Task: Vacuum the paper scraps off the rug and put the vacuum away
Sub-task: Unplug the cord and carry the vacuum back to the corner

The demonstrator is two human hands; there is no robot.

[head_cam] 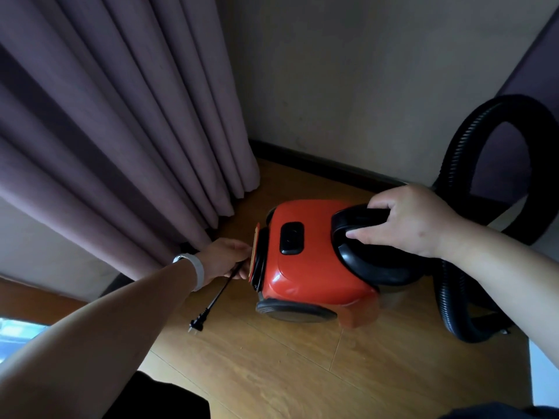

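Observation:
A red canister vacuum with a black power button sits on the wooden floor in a room corner. My right hand grips its black carry handle from above. My left hand, with a white band at the wrist, holds the black power cord right at the vacuum's rear. The cord runs down to its plug, which lies loose on the floor. The black ribbed hose loops up to the right of the vacuum. No rug or paper scraps are in view.
Purple curtains hang to the floor on the left, close behind my left hand. A beige wall with a dark skirting board closes the corner behind the vacuum. Wooden floor stretches toward me.

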